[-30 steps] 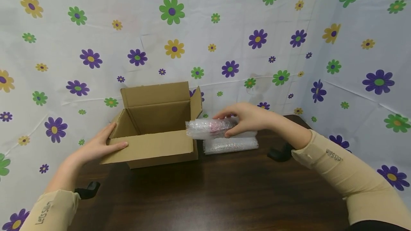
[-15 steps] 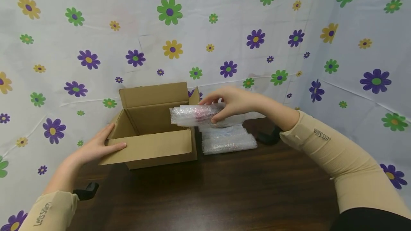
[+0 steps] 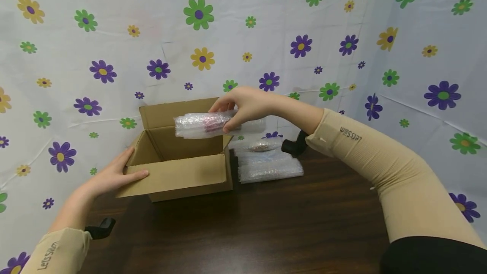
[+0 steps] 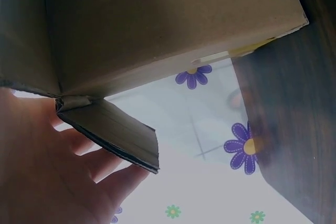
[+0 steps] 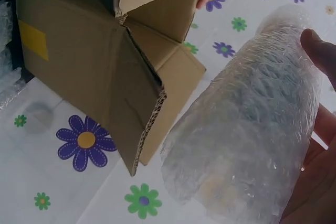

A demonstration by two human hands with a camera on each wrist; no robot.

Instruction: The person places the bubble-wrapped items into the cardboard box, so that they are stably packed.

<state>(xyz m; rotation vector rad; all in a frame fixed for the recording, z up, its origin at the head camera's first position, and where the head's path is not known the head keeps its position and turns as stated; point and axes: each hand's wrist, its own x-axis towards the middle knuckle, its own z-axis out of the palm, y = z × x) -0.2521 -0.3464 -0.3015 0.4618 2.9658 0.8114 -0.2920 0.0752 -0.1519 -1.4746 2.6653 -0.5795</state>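
My right hand [image 3: 245, 102] grips a bubble-wrapped bundle [image 3: 194, 125], with thumb and fingers on its sides. Something pink shows through the wrap; the thing inside is hidden. The bundle lies sideways over the opening of the cardboard box [image 3: 190, 191], overlapping its back flap in the head view. In the right wrist view, the bundle [image 5: 241, 114] appears beside the box's raised flaps. At the box's left corner, my left hand [image 3: 112, 176] holds the cardboard, its thumb on the front flap [image 3: 182, 174]. Its fingers lie along a side flap [image 4: 115, 129] in the left wrist view.
Right of the box, more bubble-wrapped bundles [image 3: 270, 170] lie on the dark wooden table [image 3: 243, 231]. A flowered sheet [image 3: 160, 20] hangs behind and along the right. Black mounts [image 3: 294, 145] stick out from both wrists.
My right hand has carried the bubble-wrapped bundle up and left, from beside the box to over its opening. The bundles on the table now show more fully. My left hand keeps its hold.
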